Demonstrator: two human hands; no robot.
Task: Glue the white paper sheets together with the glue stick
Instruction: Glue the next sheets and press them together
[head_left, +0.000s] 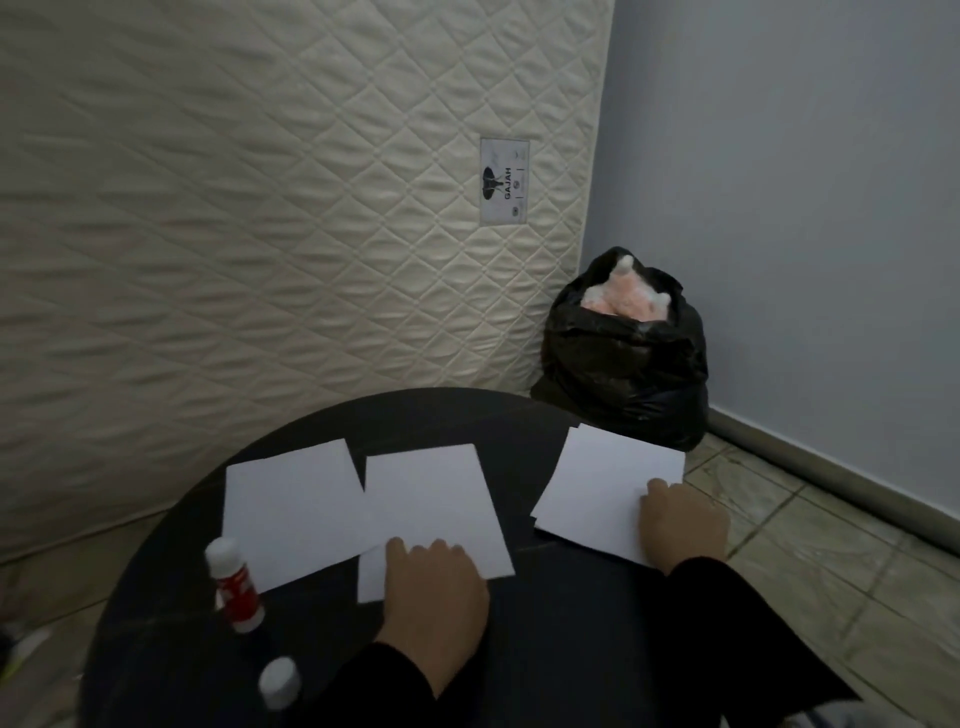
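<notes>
Glue stick: red-and-white plastic glue stick (234, 584) stands upright near the left edge of the round black desk (571, 649), just beside the left sheet; nobody holds it.
Cap or bottle: small white-topped item (279, 682) sits nearest the camera; what it is I cannot tell.
Left hand: left hand (434, 587) lies flat, fingers relaxed and spread, pressing the near edge of the middle white paper sheet (431, 499).
Right hand: right hand (683, 525) rests palm down, fingers loosely bent, on the right white paper sheet (602, 483); it holds nothing.
Left sheet: third white paper sheet (291, 504) lies partly under the middle one.
Right sheet's position: its far corner seems to overhang the desk rim.
Progress: sheets appear unglued, judging by how they lie apart.
Risk: a push from the right hand could slide that sheet off the desk; reaching across could topple the upright stick.
Beyond: black plastic bag (623, 353) on the tiled floor, quilted cream mattress (260, 208) leaning upright.
</notes>
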